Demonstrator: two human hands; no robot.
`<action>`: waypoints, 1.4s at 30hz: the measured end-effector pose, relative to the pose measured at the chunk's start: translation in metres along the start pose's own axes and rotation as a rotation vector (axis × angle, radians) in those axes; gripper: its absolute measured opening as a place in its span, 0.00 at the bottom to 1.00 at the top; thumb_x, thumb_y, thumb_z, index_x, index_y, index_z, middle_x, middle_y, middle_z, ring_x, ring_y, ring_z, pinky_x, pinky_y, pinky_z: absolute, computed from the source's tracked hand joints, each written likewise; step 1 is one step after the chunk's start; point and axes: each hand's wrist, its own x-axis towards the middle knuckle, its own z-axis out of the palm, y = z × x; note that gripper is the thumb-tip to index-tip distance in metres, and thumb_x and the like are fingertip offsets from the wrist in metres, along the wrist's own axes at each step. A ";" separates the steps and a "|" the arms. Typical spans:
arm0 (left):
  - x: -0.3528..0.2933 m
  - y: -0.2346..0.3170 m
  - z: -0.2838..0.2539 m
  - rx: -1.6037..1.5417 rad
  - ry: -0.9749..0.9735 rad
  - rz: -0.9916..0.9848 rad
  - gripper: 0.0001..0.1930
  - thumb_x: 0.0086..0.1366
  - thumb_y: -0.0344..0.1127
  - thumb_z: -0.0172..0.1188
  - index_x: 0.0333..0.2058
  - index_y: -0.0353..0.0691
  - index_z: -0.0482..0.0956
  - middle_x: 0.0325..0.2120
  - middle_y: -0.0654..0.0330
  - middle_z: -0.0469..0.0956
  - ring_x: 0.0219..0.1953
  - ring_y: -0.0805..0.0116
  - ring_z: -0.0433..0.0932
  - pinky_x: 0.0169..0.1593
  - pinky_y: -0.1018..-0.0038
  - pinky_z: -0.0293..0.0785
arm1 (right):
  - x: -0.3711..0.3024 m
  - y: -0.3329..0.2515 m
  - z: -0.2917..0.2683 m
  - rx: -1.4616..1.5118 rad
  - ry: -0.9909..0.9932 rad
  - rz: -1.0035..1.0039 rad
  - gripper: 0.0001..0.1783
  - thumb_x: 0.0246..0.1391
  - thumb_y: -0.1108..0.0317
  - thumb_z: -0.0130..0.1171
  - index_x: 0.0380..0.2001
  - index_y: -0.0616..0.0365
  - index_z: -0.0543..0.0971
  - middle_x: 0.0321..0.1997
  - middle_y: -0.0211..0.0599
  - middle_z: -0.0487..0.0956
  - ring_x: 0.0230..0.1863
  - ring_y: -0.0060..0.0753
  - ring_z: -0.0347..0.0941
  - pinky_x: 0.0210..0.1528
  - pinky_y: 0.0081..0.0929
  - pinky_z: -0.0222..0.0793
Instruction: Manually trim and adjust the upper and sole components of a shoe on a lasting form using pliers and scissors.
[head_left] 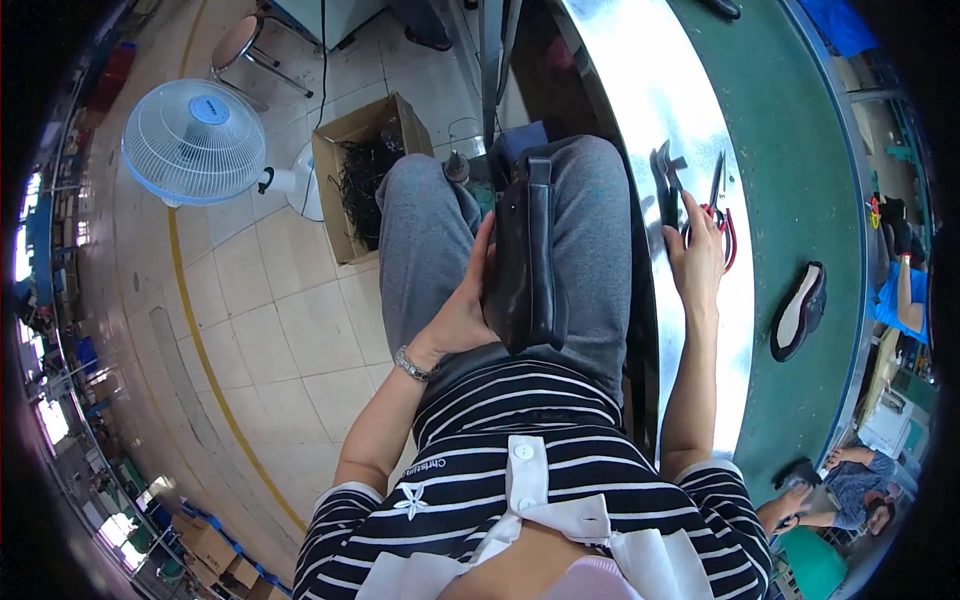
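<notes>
Head view: I look down on my own lap, seated between a tiled floor [280, 345] and a metal table [640, 60].
White fan: its round cage [195, 140] tilts out over the tiles at far left.
Stool: a round brown seat [236, 43] on metal legs, just beyond the fan.
Cardboard box: the open carton [335, 215] sits on the floor near my knee, with a dark tangle [368, 185] in it.
Left hand: my left hand [462, 312], a metal-banded watch [412, 364] at the wrist, is partly closed and has hold of the black piece from its left side, thumb and fingers apart around it.
Black piece: the glossy, leather-like thing [525, 255] lies lengthwise on my lap, between my grey-trousered thighs.
Dark metal tool: it [664, 180] lies on the table, just beside my right fingers.
Right hand: my right hand [697, 250] reaches over the tools, fingers loosely bent, thumb apart; whether it grips one I cannot tell.
Red-handled tools: they [733, 245] lie partly under that hand.
Green surface: past the table, this strip [770, 150] carries a black shoe [800, 312] with a pale inside.
Co-worker: a person [850, 490] sits at lower right.
</notes>
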 end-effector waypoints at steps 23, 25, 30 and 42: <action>0.048 0.076 0.016 -0.301 -0.001 -0.155 0.59 0.57 0.44 0.70 0.70 0.47 0.28 0.63 0.44 0.59 0.59 0.53 0.70 0.61 0.64 0.64 | -0.007 0.029 -0.053 1.182 0.487 0.319 0.40 0.48 0.73 0.68 0.64 0.63 0.63 0.60 0.43 0.72 0.55 0.27 0.71 0.58 0.23 0.64; 0.037 0.063 0.004 -0.277 0.006 -0.223 0.54 0.58 0.42 0.68 0.70 0.46 0.33 0.62 0.45 0.60 0.58 0.54 0.70 0.60 0.65 0.65 | 0.012 0.057 -0.058 1.152 0.668 0.450 0.41 0.49 0.70 0.68 0.65 0.63 0.61 0.56 0.45 0.74 0.48 0.27 0.74 0.51 0.22 0.69; 0.012 0.034 -0.026 -0.213 0.000 -0.327 0.42 0.62 0.43 0.63 0.69 0.41 0.49 0.60 0.43 0.65 0.57 0.52 0.72 0.58 0.63 0.69 | 0.033 0.150 -0.028 0.435 0.712 0.707 0.37 0.54 0.57 0.62 0.66 0.49 0.61 0.48 0.54 0.79 0.47 0.49 0.77 0.53 0.38 0.68; 0.024 -0.014 -0.046 -0.800 -0.085 -0.461 0.42 0.63 0.41 0.61 0.69 0.44 0.46 0.65 0.40 0.54 0.64 0.40 0.60 0.65 0.51 0.59 | 0.152 0.093 -0.045 0.579 0.450 0.257 0.17 0.58 0.65 0.58 0.50 0.55 0.79 0.38 0.38 0.84 0.39 0.30 0.80 0.42 0.26 0.73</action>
